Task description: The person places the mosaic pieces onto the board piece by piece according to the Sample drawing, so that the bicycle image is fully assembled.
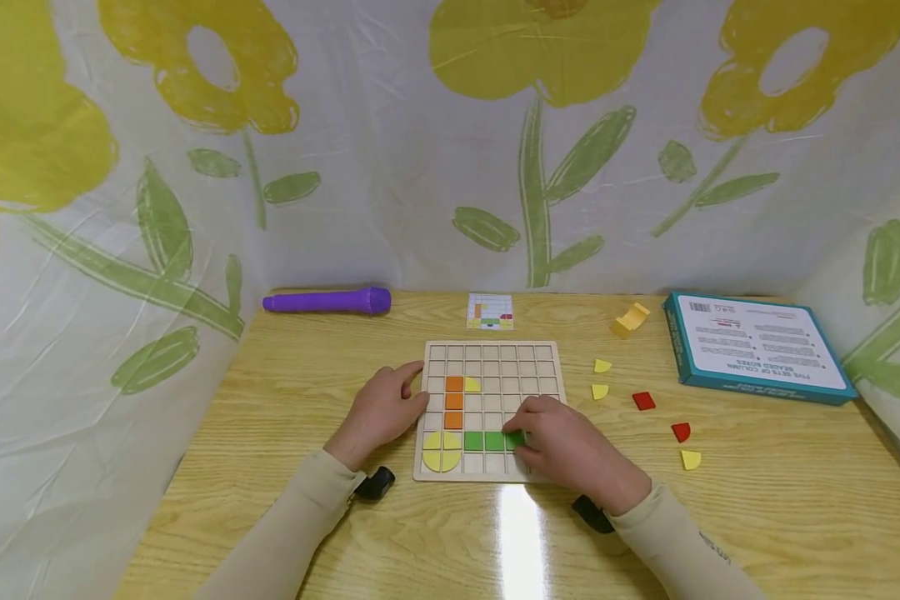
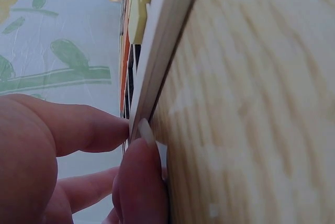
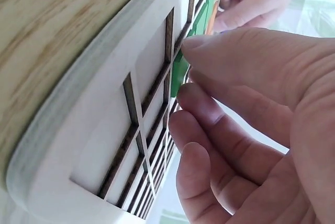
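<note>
Evidently, left hand [image 1: 381, 408]: pinches pale wooden grid board [image 1: 491, 367] at its left edge, probably for steadiness.
Right hand [image 1: 570, 446]: pinches rightmost green square tile [image 1: 515, 439] on the board, perhaps for straight placing.
Printed white card [image 1: 491, 311]: lies just beyond, seemingly for easy looking.

White wall sheeting [image 1: 390, 167] bears yellow flowers [image 1: 540, 58] and green stems [image 1: 532, 192]; wood-grain bench [image 1: 285, 400] shows bright glare [image 1: 521, 542] at near side.

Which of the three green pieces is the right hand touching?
The rightmost green piece in the head view, touched and partly covered by the right hand; the other two lie uncovered.
</note>
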The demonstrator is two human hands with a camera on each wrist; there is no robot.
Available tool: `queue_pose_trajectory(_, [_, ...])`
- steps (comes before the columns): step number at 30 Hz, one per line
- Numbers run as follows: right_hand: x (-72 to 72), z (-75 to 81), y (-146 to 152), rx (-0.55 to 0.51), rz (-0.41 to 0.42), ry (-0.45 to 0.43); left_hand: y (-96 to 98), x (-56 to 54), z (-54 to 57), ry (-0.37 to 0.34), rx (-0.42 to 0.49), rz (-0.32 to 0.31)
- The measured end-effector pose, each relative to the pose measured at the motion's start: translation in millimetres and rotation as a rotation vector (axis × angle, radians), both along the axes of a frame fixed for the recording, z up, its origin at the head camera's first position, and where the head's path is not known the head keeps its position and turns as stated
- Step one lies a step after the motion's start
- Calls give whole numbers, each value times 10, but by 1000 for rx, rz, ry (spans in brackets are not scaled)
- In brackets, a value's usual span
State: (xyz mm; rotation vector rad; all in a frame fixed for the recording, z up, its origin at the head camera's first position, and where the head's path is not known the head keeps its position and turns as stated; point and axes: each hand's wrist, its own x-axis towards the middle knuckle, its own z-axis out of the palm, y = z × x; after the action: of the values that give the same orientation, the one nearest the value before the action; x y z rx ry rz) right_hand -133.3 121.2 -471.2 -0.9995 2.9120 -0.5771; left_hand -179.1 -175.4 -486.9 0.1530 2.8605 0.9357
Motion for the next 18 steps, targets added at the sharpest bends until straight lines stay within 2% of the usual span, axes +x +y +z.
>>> queue_pose_trajectory(18, [-1, -2, 5, -5, 8, -11, 8, 3, 10, -10, 0, 0])
